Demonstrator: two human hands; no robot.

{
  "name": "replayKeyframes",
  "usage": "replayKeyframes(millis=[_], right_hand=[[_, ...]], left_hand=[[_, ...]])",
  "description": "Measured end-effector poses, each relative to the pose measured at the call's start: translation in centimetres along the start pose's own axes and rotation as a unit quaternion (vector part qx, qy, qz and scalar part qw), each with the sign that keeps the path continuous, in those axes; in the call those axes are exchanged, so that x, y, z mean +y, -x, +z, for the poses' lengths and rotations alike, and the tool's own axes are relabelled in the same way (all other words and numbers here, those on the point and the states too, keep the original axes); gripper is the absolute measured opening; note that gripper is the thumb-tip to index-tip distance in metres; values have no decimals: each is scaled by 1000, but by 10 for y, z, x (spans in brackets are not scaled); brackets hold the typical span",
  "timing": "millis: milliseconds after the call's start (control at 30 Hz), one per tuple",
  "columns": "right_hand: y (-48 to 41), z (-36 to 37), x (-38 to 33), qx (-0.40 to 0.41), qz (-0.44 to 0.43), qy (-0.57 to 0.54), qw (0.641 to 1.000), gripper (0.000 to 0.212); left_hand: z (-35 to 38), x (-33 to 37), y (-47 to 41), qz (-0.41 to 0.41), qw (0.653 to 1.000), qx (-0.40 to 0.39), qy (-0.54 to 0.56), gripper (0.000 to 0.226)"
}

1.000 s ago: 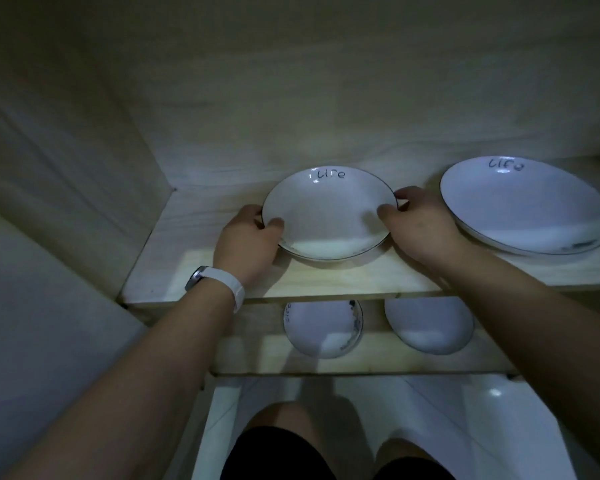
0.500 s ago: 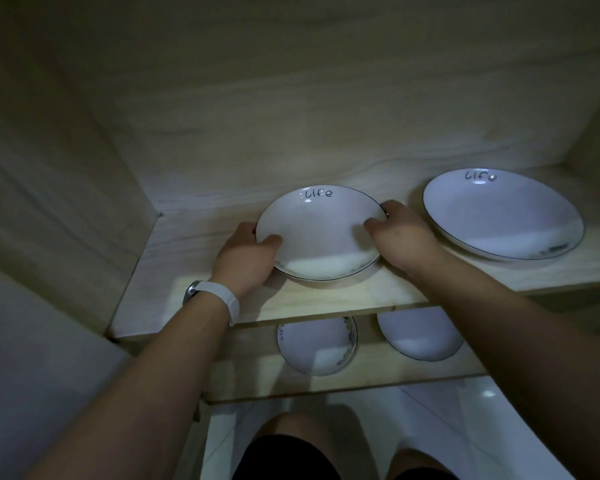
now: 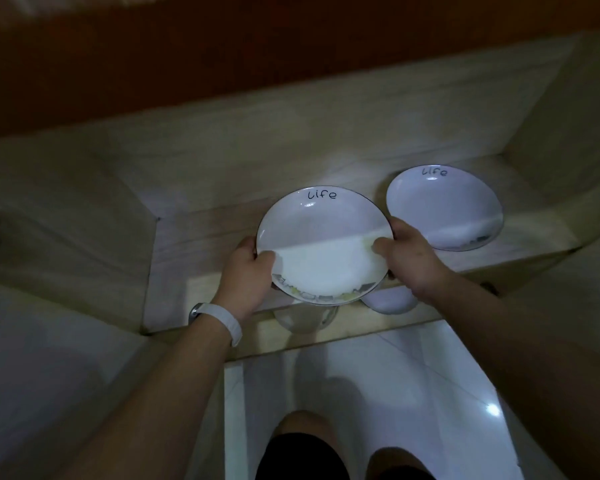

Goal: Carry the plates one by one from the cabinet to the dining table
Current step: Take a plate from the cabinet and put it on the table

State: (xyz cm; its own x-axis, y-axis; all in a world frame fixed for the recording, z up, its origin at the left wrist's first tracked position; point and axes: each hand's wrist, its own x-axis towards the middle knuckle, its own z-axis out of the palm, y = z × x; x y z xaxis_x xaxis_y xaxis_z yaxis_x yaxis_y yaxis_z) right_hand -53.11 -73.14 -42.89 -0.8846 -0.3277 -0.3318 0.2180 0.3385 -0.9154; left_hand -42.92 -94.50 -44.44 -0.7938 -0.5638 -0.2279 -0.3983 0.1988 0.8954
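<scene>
A white plate (image 3: 321, 242) with a thin dark rim and the word "Life" is held between both hands, raised off the upper shelf (image 3: 201, 244) and partly out past its front edge. My left hand (image 3: 246, 275) grips its left rim, thumb on top. My right hand (image 3: 407, 259) grips the right rim. A second white "Life" plate (image 3: 444, 206) rests on the same shelf to the right, close beside my right hand.
On the lower shelf (image 3: 267, 332), two more white plates peek out, one (image 3: 303, 318) under the held plate and one (image 3: 392, 301) by my right wrist. Wooden cabinet walls stand left and right. Glossy white floor tiles (image 3: 378, 368) and my knees are below.
The plate has been lifted off the upper shelf and drawn toward me, past the shelf's front edge. My view has pulled back and up from the cabinet.
</scene>
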Motion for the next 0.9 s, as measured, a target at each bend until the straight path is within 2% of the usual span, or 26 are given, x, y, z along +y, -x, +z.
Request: replayKeyframes(millis=[133, 267, 500, 667, 900], right_hand=[[53, -21, -23, -2, 45, -20, 999, 35], [110, -46, -46, -1, 66, -32, 997, 44], [202, -99, -81, 33, 98, -24, 994, 38], [252, -142, -108, 65, 105, -34, 992, 35], [314, -191, -151, 153, 77, -80, 982, 45]], left_hand=[[-6, 29, 51, -37, 999, -16, 12, 25], [-10, 65, 106, -65, 997, -10, 33, 18], [-6, 124, 193, -81, 995, -43, 40, 19], [2, 178, 230, -65, 994, -74, 49, 22], [19, 255, 250, -32, 985, -163, 41, 18]])
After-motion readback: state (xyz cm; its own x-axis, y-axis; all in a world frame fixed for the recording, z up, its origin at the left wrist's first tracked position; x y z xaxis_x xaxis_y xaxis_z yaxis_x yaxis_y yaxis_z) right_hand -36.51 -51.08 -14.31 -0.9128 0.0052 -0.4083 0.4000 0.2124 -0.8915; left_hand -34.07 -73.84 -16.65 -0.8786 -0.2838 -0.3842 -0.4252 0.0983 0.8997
